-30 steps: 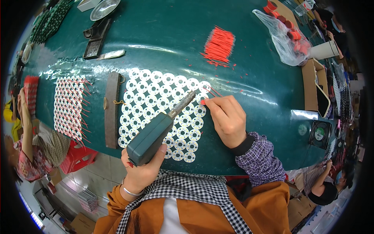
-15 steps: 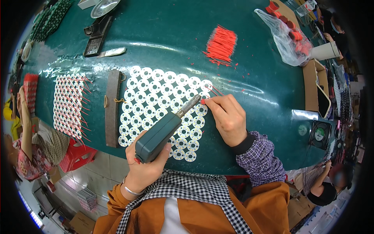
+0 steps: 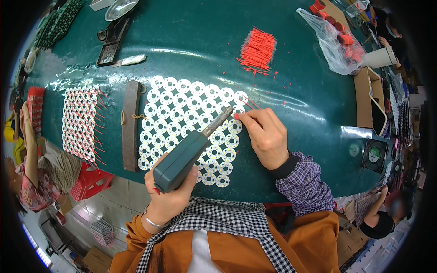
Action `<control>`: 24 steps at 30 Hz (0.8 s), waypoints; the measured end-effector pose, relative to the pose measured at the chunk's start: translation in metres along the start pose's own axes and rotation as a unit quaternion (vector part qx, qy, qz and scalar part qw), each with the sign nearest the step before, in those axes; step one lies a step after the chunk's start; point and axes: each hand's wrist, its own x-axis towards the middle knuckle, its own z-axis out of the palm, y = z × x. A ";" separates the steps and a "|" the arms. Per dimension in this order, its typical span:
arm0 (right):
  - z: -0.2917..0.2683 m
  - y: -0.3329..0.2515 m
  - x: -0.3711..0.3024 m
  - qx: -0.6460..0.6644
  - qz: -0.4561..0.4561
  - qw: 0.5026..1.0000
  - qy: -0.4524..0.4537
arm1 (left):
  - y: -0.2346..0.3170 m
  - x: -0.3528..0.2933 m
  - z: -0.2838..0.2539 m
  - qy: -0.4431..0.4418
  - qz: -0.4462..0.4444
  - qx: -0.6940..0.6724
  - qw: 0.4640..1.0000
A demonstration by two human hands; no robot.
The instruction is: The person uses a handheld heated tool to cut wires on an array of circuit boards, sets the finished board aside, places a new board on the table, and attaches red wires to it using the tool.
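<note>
My left hand (image 3: 169, 194) is wrapped round the grip of a dark green soldering gun (image 3: 182, 159). Its metal tip reaches up to the right edge of a panel of round white LED boards (image 3: 175, 113), each with a hole in its middle. Close by the tip, my right hand (image 3: 265, 135) pinches a short red wire, mostly hidden by the fingers; its red end shows at a board near the upper right corner. Just above, thin red wires (image 3: 248, 103) stick out from the corner board.
A pile of red wires (image 3: 257, 50) lies at the back. Left of the panel are a brown metal bar (image 3: 131, 125) and a second panel with red wires (image 3: 81, 120). A plastic bag (image 3: 330, 50) and a cardboard box (image 3: 364, 102) stand right. Co-workers sit at both sides.
The soldering gun's tip has moved slightly up and left, and my left hand has shifted a little with it. My right hand stays almost in place at the panel's edge.
</note>
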 end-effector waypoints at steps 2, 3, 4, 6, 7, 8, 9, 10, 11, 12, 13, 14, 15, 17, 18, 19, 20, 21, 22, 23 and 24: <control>0.000 0.000 -0.001 -0.002 0.006 1.000 -0.002 | -0.001 -0.004 -0.002 0.013 0.021 0.014 1.000; 0.000 0.000 -0.001 -0.002 0.006 1.000 -0.001 | 0.003 -0.005 -0.004 0.011 -0.010 0.010 1.000; 0.000 0.000 -0.001 -0.005 0.005 1.000 -0.003 | 0.004 -0.006 -0.006 0.010 -0.041 0.006 0.999; -0.001 0.000 -0.001 -0.009 0.003 1.000 -0.004 | -0.002 -0.007 -0.006 0.016 -0.002 0.014 1.000; -0.001 -0.001 -0.001 -0.010 -0.001 1.000 0.005 | -0.004 -0.008 -0.006 0.022 0.037 0.022 0.999; -0.002 -0.001 0.000 -0.011 -0.005 1.000 0.014 | -0.003 -0.008 -0.006 0.023 0.038 0.021 0.999; -0.004 -0.003 0.000 -0.011 -0.007 1.000 0.014 | -0.001 -0.009 -0.007 0.024 0.020 0.015 0.999; -0.008 -0.006 0.000 -0.009 -0.011 1.000 0.020 | 0.000 -0.009 -0.007 0.025 0.002 0.008 1.000; -0.010 -0.009 -0.002 -0.008 -0.015 1.000 0.026 | 0.000 -0.009 -0.007 0.026 0.002 0.008 1.000; -0.011 -0.011 -0.005 -0.008 -0.015 1.000 0.026 | 0.000 -0.009 -0.008 0.025 0.009 0.010 1.000; -0.012 -0.013 -0.010 0.005 -0.005 1.000 0.021 | 0.000 -0.010 -0.009 0.024 0.016 0.012 1.000; -0.012 -0.014 -0.012 0.018 0.005 1.000 0.016 | -0.001 -0.011 -0.009 0.024 0.016 0.013 1.000; -0.012 -0.014 -0.014 0.017 0.007 1.000 0.016 | -0.002 -0.013 -0.009 0.020 0.011 0.004 1.000; -0.011 -0.013 -0.016 0.035 0.015 0.999 0.016 | -0.002 -0.014 -0.008 0.014 0.007 -0.004 1.000; -0.011 -0.013 -0.016 0.035 0.016 0.999 0.016 | -0.001 -0.014 -0.007 0.007 0.002 -0.008 1.000; -0.011 -0.013 -0.015 0.033 0.016 0.999 0.011 | -0.001 -0.014 -0.006 0.000 -0.003 -0.011 1.000; -0.011 -0.013 -0.015 0.032 0.017 0.999 0.006 | -0.001 -0.014 -0.005 -0.001 -0.003 -0.011 1.000; -0.011 -0.012 -0.015 0.032 0.017 0.999 0.006 | -0.001 -0.014 -0.003 -0.006 -0.007 -0.024 1.000; -0.011 -0.012 -0.015 0.031 0.017 0.999 0.005 | -0.001 -0.014 -0.003 -0.011 -0.011 -0.037 0.999; -0.011 -0.012 -0.015 0.029 0.017 0.999 0.003 | -0.001 -0.013 -0.002 -0.011 -0.011 -0.036 0.999; -0.011 -0.011 -0.016 0.029 0.018 0.999 0.003 | 0.000 -0.012 -0.002 -0.019 -0.004 -0.032 0.999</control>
